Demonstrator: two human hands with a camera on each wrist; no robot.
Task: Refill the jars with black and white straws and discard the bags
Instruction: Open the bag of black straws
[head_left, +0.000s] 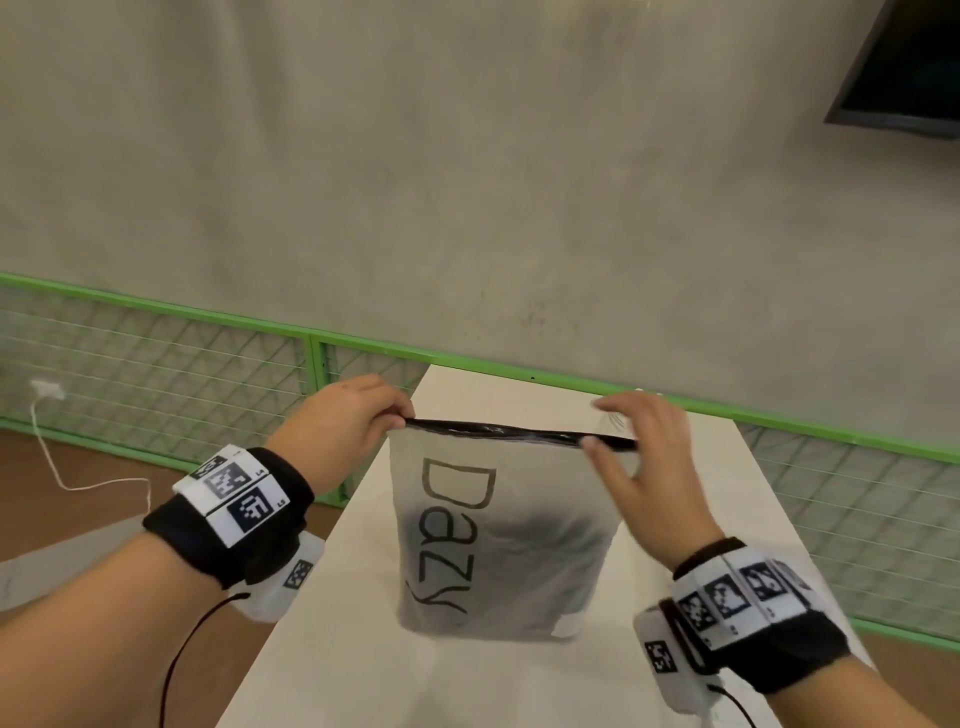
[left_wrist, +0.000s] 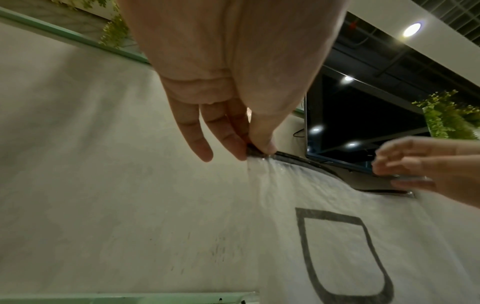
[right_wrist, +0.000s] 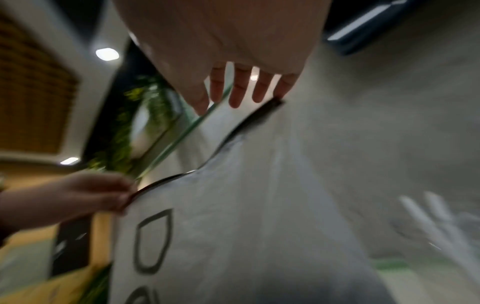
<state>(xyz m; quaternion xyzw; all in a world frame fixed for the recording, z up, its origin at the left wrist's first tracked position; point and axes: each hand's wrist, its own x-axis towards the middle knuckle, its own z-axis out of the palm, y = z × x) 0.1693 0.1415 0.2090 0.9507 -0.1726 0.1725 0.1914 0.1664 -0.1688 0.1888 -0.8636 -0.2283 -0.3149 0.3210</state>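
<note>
A frosted white zip bag (head_left: 498, 545) printed "Dazy" stands upright on the white table (head_left: 322, 649). A dark mass shows through its lower half. A black zip strip (head_left: 519, 432) runs along its top. My left hand (head_left: 400, 415) pinches the strip's left corner between thumb and fingers (left_wrist: 265, 146). My right hand (head_left: 602, 426) holds the strip's right end, thumb in front and fingers behind. In the right wrist view the bag (right_wrist: 233, 226) hangs below the spread fingers (right_wrist: 281, 90). Blurred white straws (right_wrist: 426, 216) show at the lower right. No jar is plainly visible.
A green wire fence (head_left: 156, 364) runs behind the table along a grey wall. A dark screen (head_left: 909, 67) hangs at the upper right. A white cable (head_left: 52, 457) lies on the brown floor to the left.
</note>
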